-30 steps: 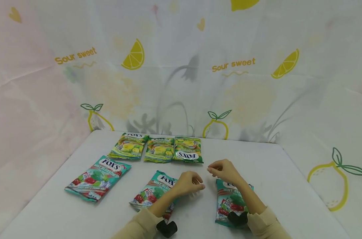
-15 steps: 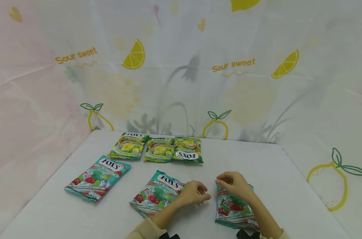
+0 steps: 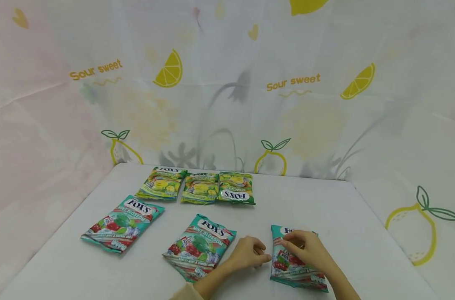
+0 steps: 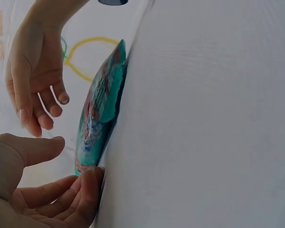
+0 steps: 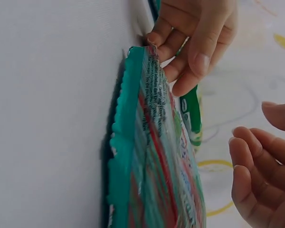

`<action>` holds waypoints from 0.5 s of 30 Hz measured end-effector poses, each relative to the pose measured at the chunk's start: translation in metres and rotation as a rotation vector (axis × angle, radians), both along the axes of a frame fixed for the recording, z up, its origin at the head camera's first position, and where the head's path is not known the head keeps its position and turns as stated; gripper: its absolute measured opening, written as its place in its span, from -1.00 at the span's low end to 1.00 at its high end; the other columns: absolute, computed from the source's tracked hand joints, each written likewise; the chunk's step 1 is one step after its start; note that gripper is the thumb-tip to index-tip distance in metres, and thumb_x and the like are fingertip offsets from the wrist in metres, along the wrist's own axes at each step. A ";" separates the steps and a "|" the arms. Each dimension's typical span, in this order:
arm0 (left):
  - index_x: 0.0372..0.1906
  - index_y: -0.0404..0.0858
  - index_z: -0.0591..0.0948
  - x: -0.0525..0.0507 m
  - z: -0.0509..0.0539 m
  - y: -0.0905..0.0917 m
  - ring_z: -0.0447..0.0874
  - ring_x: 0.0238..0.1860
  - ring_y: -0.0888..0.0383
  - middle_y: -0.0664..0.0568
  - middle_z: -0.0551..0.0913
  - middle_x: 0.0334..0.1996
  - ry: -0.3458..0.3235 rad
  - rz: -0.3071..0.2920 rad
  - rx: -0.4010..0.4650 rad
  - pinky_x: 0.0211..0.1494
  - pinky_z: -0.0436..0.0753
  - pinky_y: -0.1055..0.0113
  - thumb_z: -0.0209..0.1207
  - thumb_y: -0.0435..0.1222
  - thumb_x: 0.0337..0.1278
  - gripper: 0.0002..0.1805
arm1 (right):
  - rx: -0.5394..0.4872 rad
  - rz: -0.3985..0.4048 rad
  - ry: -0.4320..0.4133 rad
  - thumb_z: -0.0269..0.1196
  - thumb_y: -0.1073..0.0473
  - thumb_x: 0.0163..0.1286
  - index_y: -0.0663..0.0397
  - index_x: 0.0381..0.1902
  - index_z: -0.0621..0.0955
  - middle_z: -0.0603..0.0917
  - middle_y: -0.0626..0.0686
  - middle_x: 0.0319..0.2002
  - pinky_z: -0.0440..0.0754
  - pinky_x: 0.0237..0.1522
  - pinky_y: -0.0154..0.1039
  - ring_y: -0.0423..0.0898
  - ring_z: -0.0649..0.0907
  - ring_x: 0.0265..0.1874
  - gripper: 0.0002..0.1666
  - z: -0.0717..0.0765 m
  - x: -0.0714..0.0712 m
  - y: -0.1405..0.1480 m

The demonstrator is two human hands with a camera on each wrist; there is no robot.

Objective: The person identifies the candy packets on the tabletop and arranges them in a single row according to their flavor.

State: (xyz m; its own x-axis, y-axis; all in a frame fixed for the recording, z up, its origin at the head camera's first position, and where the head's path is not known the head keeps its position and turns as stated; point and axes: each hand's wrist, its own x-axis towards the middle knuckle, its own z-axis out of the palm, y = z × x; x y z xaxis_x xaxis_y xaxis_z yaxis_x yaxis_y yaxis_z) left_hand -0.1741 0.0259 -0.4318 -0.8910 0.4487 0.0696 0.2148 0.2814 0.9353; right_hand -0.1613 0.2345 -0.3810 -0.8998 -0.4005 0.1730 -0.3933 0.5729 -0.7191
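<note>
The rightmost pack (image 3: pixel 293 271) lies face up at four o'clock on the table (image 3: pixel 310 204), the left hand (image 3: pixel 248 253) beside its nine-o'clock edge (contact uncertain) and the right hand (image 3: pixel 311 248) above its two-o'clock side. Both hands hold nothing, fingers loosely curved, thumbs parted. A one-sided push from the left hand could twist the pack or crumple its thin edge.

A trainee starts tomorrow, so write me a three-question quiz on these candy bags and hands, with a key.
1. How many yellow-green bags lie in the back row?
2. True or false: the right hand is over the rightmost teal bag.
3. In the head view, which yellow-green bag shows its Fox's logo upside down? A) left; B) middle; C) right.

Key: 1. three; 2. true; 3. C.
</note>
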 end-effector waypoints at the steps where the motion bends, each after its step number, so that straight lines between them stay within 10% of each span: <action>1: -0.31 -0.54 0.62 0.001 0.000 0.001 0.48 -0.69 0.36 -0.06 0.67 -0.57 -0.008 0.001 0.006 -0.61 0.46 0.52 0.34 -0.37 -0.10 -0.71 | -0.003 -0.005 -0.008 0.21 0.17 0.33 0.34 -0.23 0.63 0.70 0.09 -0.34 0.58 -0.43 -0.39 -0.20 0.65 -0.47 -0.73 0.000 0.002 0.002; 15: -0.31 -0.59 0.61 0.015 -0.004 0.013 0.49 -0.74 0.35 -0.10 0.68 -0.59 -0.111 -0.034 0.074 -0.63 0.48 0.54 0.34 -0.40 -0.08 -0.71 | 0.064 -0.206 -0.122 0.24 0.13 0.30 0.31 -0.23 0.63 0.70 0.10 -0.30 0.59 -0.39 -0.40 -0.23 0.67 -0.43 -0.71 -0.014 0.030 0.036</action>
State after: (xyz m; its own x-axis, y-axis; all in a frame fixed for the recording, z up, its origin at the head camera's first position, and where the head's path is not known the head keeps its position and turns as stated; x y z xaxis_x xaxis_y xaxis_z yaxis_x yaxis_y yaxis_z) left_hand -0.1591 0.0391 -0.4363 -0.8792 0.4764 0.0049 0.1167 0.2054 0.9717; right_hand -0.1312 0.2701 -0.3951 -0.9763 -0.2130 0.0385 -0.1760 0.6777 -0.7139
